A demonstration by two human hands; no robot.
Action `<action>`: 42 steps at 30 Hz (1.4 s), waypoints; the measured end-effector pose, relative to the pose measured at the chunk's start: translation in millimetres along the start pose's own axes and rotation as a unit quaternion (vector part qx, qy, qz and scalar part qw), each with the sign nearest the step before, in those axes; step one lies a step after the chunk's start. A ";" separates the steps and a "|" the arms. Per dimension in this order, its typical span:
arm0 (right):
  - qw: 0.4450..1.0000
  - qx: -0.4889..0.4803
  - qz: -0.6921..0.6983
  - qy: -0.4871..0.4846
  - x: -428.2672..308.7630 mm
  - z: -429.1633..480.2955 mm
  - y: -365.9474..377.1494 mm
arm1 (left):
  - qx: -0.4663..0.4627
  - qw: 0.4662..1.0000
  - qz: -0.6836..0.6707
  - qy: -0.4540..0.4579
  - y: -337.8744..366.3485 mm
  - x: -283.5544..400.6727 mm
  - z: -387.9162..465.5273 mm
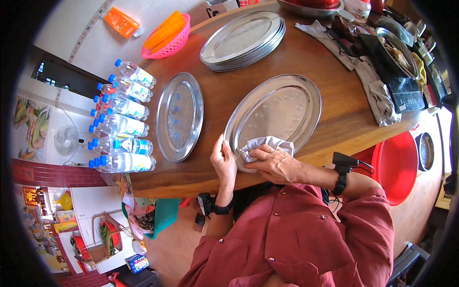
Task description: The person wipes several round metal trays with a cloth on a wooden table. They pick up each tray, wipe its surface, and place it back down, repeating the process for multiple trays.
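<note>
An oval stainless steel platter (278, 107) lies before me at the near edge of the wooden table. My left hand (223, 159) grips its left rim, thumb on top. Pressed against the platter's near end is a crumpled whitish cloth (278, 142), with my right hand (273, 163) closed over it. Some of the cloth is hidden under my fingers. To the left rests another oval steel platter (180, 116). Farther back stands a stack of similar oval platters (244, 39), several deep.
Rows of plastic water bottles (131, 107) with blue caps line the table's left side. A pink basket (172, 45) holding orange items is at the back left. Cloths (376, 97), a bowl (396, 53) and clutter fill the right. Below the table's right edge sits a red tub (398, 168).
</note>
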State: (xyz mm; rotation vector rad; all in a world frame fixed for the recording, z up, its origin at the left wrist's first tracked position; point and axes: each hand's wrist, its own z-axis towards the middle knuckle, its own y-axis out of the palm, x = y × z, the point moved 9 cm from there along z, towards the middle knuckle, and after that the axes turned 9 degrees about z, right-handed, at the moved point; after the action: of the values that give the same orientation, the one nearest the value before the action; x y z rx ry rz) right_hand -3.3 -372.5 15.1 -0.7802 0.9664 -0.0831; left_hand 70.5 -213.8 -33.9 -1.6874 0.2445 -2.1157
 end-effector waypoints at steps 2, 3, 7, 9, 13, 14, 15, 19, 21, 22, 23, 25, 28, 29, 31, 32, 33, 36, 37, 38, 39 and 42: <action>1.000 0.001 -0.015 -0.012 2.6 -12.3 -11.8 | 0.010 1.000 0.015 0.003 -0.3 0.7 -0.7; 1.000 0.000 -0.020 -0.020 4.2 -19.1 -17.8 | 0.015 1.000 0.016 -0.011 -0.3 -1.3 -1.2; 0.997 0.022 -0.078 -0.013 19.5 -42.9 -45.9 | 0.027 0.999 0.011 0.023 -1.3 8.8 -2.5; 0.992 0.047 -0.117 -0.003 29.0 -50.9 -61.2 | 0.017 1.000 0.001 0.016 -1.6 9.4 -3.2; 0.985 0.074 -0.147 0.049 52.5 -62.3 -89.6 | 0.002 1.000 -0.010 0.015 -1.9 8.8 -3.2; 0.982 0.083 -0.159 0.056 56.7 -63.6 -96.8 | -0.005 1.000 -0.009 0.013 -1.9 7.5 -2.9; 0.979 0.092 -0.170 0.061 60.7 -64.4 -103.9 | -0.005 1.000 -0.009 0.022 -2.6 7.7 -2.4; 0.963 0.130 -0.219 0.092 81.9 -62.7 -133.3 | -0.010 0.999 -0.018 0.042 -2.6 5.7 -1.0; 0.952 0.146 -0.232 0.136 99.4 -58.0 -145.7 | -0.014 0.999 -0.018 0.043 -2.5 5.0 -0.5; 0.945 0.151 -0.254 0.138 104.3 -53.9 -150.0 | -0.016 0.999 -0.013 0.043 -2.2 5.1 -0.4; 0.938 0.158 -0.273 0.143 109.1 -49.7 -152.9 | -0.016 0.999 -0.015 0.042 -2.3 5.3 -0.2; 0.925 0.160 -0.285 0.192 124.5 -41.8 -152.5 | -0.022 0.999 -0.008 0.035 -1.7 5.5 0.5; 0.907 0.170 -0.309 0.231 137.8 -27.6 -146.7 | -0.032 0.999 -0.005 0.023 -1.4 5.6 0.0; 0.901 0.174 -0.319 0.238 140.5 -22.5 -144.9 | -0.035 0.999 -0.010 0.018 -1.5 5.3 -0.3; 0.905 0.184 -0.313 0.223 141.1 -12.2 -141.1 | -0.032 0.999 0.000 0.023 -1.1 6.7 0.4; 0.904 0.189 -0.312 0.222 141.2 -7.8 -138.6 | -0.029 0.999 -0.002 0.023 -0.9 6.9 0.5; 0.904 0.195 -0.312 0.218 140.6 -4.1 -137.4 | -0.026 0.999 -0.007 0.020 -0.5 6.6 0.6; 0.904 0.163 -0.294 0.265 147.7 1.2 -128.6 | -0.023 1.000 -0.020 0.007 0.7 5.7 -0.5; 0.904 0.164 -0.299 0.257 144.7 3.6 -127.3 | -0.025 1.000 -0.015 0.008 1.0 6.1 -0.7; 0.911 0.159 -0.277 0.259 144.6 6.6 -123.8 | -0.026 1.000 -0.014 0.007 0.7 6.3 -0.7; 0.916 0.155 -0.268 0.256 143.1 9.2 -121.9 | -0.024 1.000 -0.015 0.003 -0.1 5.8 -0.7; 0.927 0.130 -0.228 0.268 141.6 17.4 -111.1 | -0.025 1.000 -0.012 0.013 -0.1 7.7 -1.0</action>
State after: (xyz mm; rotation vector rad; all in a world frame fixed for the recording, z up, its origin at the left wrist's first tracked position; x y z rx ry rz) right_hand 122.8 -499.6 -9.5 -0.7343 1.2358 -0.8524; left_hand 68.2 -217.1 -27.2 -1.6989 0.2891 -2.1671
